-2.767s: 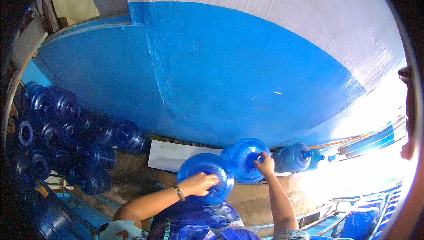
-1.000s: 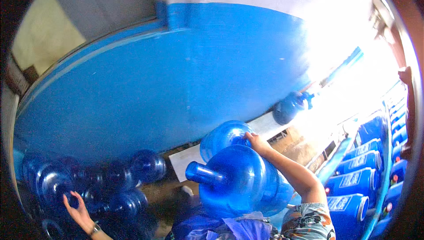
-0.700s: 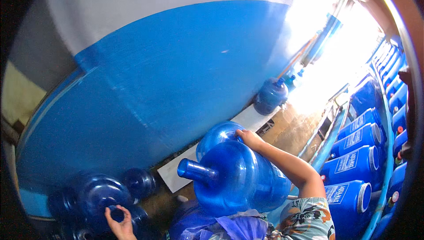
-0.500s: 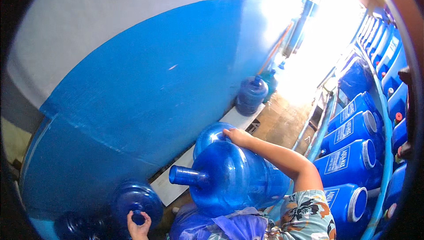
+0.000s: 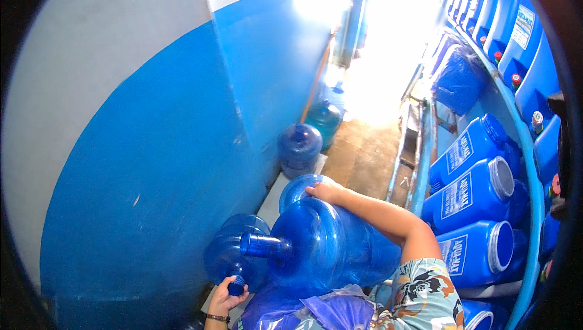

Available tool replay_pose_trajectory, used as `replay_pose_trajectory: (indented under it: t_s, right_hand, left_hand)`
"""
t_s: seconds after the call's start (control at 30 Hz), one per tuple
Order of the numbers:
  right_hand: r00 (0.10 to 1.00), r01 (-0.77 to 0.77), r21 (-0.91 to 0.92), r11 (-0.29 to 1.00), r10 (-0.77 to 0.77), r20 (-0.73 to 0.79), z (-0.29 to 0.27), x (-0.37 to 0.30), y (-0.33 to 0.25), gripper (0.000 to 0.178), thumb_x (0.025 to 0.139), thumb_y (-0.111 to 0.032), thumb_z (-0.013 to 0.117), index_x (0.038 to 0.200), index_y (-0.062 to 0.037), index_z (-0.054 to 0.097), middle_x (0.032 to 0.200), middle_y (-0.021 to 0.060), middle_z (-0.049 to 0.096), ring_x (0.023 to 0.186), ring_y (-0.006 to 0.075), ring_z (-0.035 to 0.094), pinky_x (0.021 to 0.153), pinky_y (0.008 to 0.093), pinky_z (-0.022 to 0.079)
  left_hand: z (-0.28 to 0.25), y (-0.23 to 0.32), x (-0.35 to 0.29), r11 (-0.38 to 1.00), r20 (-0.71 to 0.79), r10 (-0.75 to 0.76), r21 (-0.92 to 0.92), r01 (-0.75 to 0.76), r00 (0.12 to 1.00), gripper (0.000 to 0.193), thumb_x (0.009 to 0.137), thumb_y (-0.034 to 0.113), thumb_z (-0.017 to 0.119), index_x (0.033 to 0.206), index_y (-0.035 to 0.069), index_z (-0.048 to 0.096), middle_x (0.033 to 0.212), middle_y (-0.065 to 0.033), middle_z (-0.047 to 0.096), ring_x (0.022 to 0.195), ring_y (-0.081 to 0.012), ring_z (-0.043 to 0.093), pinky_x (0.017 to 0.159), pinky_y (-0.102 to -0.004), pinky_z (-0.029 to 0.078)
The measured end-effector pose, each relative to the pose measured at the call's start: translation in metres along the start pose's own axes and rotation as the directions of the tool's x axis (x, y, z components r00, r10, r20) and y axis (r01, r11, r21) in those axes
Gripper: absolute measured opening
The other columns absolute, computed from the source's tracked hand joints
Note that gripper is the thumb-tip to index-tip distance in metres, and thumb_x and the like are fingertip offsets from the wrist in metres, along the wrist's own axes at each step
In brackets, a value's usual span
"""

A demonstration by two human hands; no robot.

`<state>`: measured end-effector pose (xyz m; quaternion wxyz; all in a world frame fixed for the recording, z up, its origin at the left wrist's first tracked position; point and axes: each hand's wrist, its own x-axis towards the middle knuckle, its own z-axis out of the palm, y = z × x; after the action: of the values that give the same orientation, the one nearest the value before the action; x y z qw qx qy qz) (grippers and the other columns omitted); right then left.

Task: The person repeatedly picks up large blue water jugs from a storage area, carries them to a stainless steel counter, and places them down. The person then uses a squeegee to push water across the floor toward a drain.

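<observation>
My left hand (image 5: 228, 296) is closed round the neck of a clear blue water jug (image 5: 229, 244), which sits low beside the blue wall. A second blue water jug (image 5: 308, 239) lies on its side across my front, its open neck facing left, with my right arm passing over it. Past that jug, my right hand (image 5: 328, 191) is closed at the top of a third blue jug (image 5: 296, 189). The third jug's neck is hidden by my fingers, and most of its body is behind the second jug.
By the wall ahead stand a dark blue jug (image 5: 300, 146) and a teal jug (image 5: 325, 120) on the floor (image 5: 364, 157). Blue square containers (image 5: 464, 193) line a pipe rack (image 5: 534, 208) on the right. Bright light floods the far end.
The view has turned left-to-right along the wall. My left hand has brought its jug up and right, closer to the one across my front. My right hand keeps its hold.
</observation>
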<state>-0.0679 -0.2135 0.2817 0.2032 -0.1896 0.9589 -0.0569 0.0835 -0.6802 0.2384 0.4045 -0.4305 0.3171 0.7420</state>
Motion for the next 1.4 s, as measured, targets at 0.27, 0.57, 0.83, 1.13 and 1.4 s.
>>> replay_pose_trajectory:
  t_s: [0.27, 0.57, 0.83, 1.13, 1.4]
  right_hand:
    - [0.972, -0.234, 0.003, 0.972, 0.234, -0.017, -0.091, -0.025, 0.111, 0.027, 0.093, -0.025, 0.046, 0.114, -0.0130, 0.060, 0.093, 0.0227, 0.067, 0.089, 0.0388, 0.067, 0.076, 0.0517, 0.053]
    - [0.935, -0.353, -0.058, 0.934, 0.353, -0.008, -0.133, -0.003, 0.272, 0.027, 0.088, -0.017, 0.054, 0.113, -0.0079, 0.060, 0.086, 0.0191, 0.069, 0.084, 0.0364, 0.069, 0.067, 0.0495, 0.055]
    - [0.953, -0.292, -0.133, 0.947, 0.300, 0.039, -0.209, -0.005, 0.456, 0.024, 0.091, -0.017, 0.051, 0.112, -0.0087, 0.061, 0.092, 0.0176, 0.069, 0.089, 0.0345, 0.070, 0.071, 0.0473, 0.056]
    - [0.854, -0.514, -0.044, 0.857, 0.506, -0.122, -0.251, -0.041, 0.626, 0.032, 0.091, -0.015, 0.050, 0.122, -0.0090, 0.054, 0.103, 0.0277, 0.060, 0.085, 0.0408, 0.068, 0.072, 0.0480, 0.056]
    - [0.771, -0.630, -0.040, 0.776, 0.618, -0.156, -0.301, -0.035, 0.798, 0.023, 0.092, -0.014, 0.047, 0.111, -0.0060, 0.054, 0.096, 0.0269, 0.060, 0.079, 0.0415, 0.069, 0.066, 0.0497, 0.057]
  left_hand:
    - [0.173, 0.059, 0.143, 0.856, 0.074, -0.294, 0.463, 0.228, 0.953, 0.029, 0.086, 0.020, 0.068, 0.107, 0.005, 0.054, 0.092, -0.0123, 0.060, 0.082, -0.0311, 0.063, 0.071, -0.0453, 0.059]
    - [0.421, 0.043, 0.291, 0.745, 0.308, -0.508, 0.626, 0.230, 0.805, 0.015, 0.093, 0.019, 0.059, 0.102, 0.007, 0.059, 0.091, -0.0109, 0.064, 0.086, -0.0229, 0.065, 0.069, -0.0380, 0.058]
    - [0.654, 0.041, 0.342, 0.567, 0.380, -0.652, 0.819, 0.090, 0.656, 0.013, 0.093, 0.018, 0.058, 0.102, 0.008, 0.059, 0.092, -0.0105, 0.065, 0.085, -0.0222, 0.066, 0.069, -0.0377, 0.057]
    - [0.848, 0.070, 0.414, 0.439, 0.449, -0.757, 0.888, -0.140, 0.474, 0.012, 0.093, 0.017, 0.057, 0.101, 0.009, 0.060, 0.094, -0.0101, 0.065, 0.084, -0.0214, 0.066, 0.069, -0.0374, 0.057]
    - [1.048, 0.125, 0.556, 0.409, 0.473, -0.759, 0.881, -0.238, 0.447, 0.011, 0.093, 0.016, 0.057, 0.101, 0.009, 0.060, 0.096, -0.0097, 0.065, 0.083, -0.0207, 0.066, 0.069, -0.0371, 0.057]
